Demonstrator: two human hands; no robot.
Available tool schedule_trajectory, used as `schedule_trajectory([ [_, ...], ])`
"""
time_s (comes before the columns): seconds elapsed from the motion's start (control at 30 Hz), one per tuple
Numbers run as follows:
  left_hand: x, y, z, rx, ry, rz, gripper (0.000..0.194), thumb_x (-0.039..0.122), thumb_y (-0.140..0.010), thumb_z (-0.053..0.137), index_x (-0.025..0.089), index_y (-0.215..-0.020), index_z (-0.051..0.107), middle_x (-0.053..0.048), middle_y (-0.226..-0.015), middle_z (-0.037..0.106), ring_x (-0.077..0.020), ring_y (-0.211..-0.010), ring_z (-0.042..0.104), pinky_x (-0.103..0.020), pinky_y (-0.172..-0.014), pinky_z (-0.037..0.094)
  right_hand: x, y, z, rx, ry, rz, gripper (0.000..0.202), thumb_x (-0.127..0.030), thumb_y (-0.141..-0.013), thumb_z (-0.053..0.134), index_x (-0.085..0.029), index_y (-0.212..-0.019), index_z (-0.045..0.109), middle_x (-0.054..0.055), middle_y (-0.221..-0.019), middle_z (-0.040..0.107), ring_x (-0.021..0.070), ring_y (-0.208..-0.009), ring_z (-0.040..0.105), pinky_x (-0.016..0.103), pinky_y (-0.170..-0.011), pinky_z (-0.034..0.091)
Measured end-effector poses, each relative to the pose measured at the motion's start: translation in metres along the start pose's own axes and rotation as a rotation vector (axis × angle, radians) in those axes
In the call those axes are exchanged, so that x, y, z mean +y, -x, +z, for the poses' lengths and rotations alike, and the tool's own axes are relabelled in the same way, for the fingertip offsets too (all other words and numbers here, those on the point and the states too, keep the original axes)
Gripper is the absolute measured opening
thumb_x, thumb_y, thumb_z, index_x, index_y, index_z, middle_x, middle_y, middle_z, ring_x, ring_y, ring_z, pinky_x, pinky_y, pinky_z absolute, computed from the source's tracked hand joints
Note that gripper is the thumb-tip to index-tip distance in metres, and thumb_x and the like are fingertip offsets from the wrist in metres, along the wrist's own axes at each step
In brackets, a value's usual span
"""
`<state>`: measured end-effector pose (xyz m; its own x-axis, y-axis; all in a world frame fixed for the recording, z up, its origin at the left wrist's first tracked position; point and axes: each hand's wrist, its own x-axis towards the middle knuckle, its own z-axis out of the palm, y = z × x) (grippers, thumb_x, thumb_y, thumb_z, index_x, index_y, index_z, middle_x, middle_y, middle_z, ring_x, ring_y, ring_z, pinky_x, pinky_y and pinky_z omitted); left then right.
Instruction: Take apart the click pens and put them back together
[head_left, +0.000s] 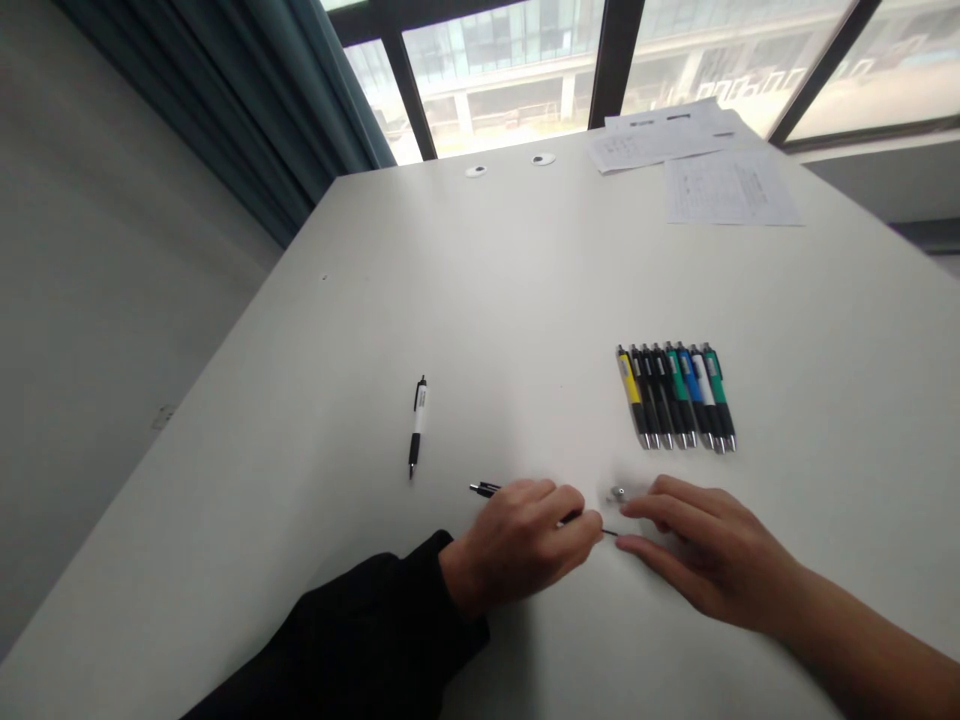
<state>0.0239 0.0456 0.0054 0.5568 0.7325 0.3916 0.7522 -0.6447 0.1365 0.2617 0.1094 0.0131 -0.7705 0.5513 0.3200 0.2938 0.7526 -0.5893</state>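
Observation:
My left hand [525, 540] is closed around a black pen [484, 489], whose clicker end sticks out to the left. A thin dark refill [610, 533] shows between that hand and my right fingertips. My right hand [709, 550] has its thumb and index finger apart, the thumb at the refill's tip. By the index fingertip lies a small silver pen tip [617, 493]; whether the finger touches it is hard to tell. Farther left, a white and black pen [418, 425] rests alone on the white table [480, 300].
Several pens [675, 395] in yellow, black, green, blue and white lie in a row beyond my right hand. Printed papers [731, 190] sit at the far right, near the window. Two white oval pieces [476, 172] are by the far edge.

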Motion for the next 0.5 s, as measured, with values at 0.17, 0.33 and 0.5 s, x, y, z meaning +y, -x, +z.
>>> schedule_trajectory([
  [0.17, 0.002, 0.001, -0.002, 0.003, -0.026, 0.040, 0.010, 0.019, -0.099, 0.054, 0.019, -0.094, 0.063, 0.000, -0.082, 0.060, -0.0134, -0.069, 0.054, -0.029, -0.062, 0.041, -0.001, -0.003, 0.002, -0.045, 0.023, -0.089, 0.011, -0.018, -0.095, 0.060, -0.019, -0.099, 0.070, 0.003, -0.073, 0.067, 0.0150, -0.062, 0.062, 0.027, -0.059, 0.046],
  [0.33, -0.004, 0.003, -0.001, 0.042, -0.017, 0.015, 0.007, 0.018, -0.097, 0.057, 0.019, -0.096, 0.064, 0.000, -0.083, 0.062, -0.0138, -0.068, 0.055, -0.030, -0.062, 0.043, 0.003, -0.004, -0.003, -0.142, 0.007, -0.084, 0.014, -0.015, -0.096, 0.055, -0.018, -0.096, 0.068, 0.002, -0.071, 0.061, 0.0148, -0.060, 0.056, 0.028, -0.057, 0.041],
  [0.5, -0.020, 0.006, -0.007, 0.165, -0.002, -0.038, 0.006, 0.020, -0.096, 0.062, 0.018, -0.101, 0.064, -0.003, -0.093, 0.066, -0.0124, -0.072, 0.058, -0.026, -0.065, 0.046, 0.011, -0.002, -0.020, -0.182, -0.070, -0.002, 0.015, -0.016, -0.093, 0.057, -0.020, -0.081, 0.064, 0.000, -0.065, 0.055, 0.0133, -0.055, 0.050, 0.028, -0.053, 0.035],
])
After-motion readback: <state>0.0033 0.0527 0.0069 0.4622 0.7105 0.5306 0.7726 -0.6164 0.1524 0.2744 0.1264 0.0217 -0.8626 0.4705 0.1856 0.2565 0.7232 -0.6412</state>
